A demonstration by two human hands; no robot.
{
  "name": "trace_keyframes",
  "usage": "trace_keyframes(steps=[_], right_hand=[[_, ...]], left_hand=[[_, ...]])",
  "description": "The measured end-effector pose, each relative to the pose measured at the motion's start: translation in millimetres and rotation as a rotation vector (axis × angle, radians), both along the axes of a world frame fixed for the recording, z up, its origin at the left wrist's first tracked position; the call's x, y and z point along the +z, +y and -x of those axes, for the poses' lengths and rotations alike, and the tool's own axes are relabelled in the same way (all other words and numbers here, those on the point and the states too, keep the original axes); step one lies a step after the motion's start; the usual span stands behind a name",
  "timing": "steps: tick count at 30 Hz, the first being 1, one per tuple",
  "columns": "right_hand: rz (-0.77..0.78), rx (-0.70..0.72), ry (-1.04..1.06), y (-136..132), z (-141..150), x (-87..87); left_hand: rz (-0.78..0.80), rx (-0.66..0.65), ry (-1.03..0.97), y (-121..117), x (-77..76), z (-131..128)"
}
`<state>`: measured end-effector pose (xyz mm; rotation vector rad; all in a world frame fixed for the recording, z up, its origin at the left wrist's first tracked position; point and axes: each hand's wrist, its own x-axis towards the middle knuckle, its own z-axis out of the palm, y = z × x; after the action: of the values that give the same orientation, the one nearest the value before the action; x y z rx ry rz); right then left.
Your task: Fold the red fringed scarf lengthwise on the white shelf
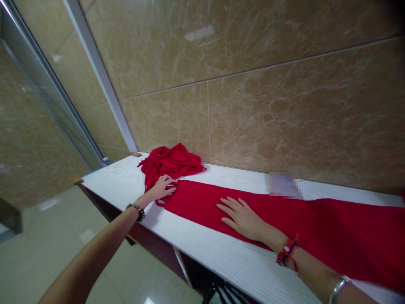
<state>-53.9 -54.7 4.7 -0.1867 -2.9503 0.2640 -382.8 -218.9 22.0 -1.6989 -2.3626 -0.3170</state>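
Observation:
A long red scarf (202, 196) with a fringed end lies stretched flat along the white tabletop (186, 230) and runs out of view at the right. My left hand (162, 188) rests at its fringed left end, fingers spread over the tassels. Farther along, my right hand (242, 215) lies flat on the red fabric with its fingers apart. Just beyond my left hand is a crumpled heap of red fringed cloth (172, 160); whether it joins the flat piece I cannot tell.
A tan marble-patterned tile wall (253, 105) rises right behind the table. A blurred-out greyish item (284, 185) sits at the table's back edge. Under the front edge are dark compartments, with something striped (228, 293) at the bottom. Glossy floor (57, 245) shows at the left.

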Motion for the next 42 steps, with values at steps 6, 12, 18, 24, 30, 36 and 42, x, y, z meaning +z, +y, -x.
trace_keyframes(steps=[6,12,18,24,30,36,42], right_hand=[[-0.009,-0.002,-0.009,1,0,-1.3],[-0.002,-0.004,-0.009,0,0,0.9],[0.005,-0.007,0.007,1,1,-2.0],[0.035,-0.010,0.023,1,1,-3.2],[0.038,-0.011,0.006,1,0,-1.6],[0.027,-0.004,0.015,1,1,-2.4],[0.016,-0.014,0.020,1,1,-3.6]], left_hand=[[-0.040,0.203,0.069,16,-2.7,0],[-0.157,0.482,0.129,-7,21.8,23],[0.015,0.128,0.098,1,25.4,19],[0.108,-0.068,0.066,34,6.0,5],[0.015,0.091,0.136,35,3.2,13],[-0.009,0.112,0.162,15,14.8,14],[0.116,-0.034,0.116,28,6.0,4]])
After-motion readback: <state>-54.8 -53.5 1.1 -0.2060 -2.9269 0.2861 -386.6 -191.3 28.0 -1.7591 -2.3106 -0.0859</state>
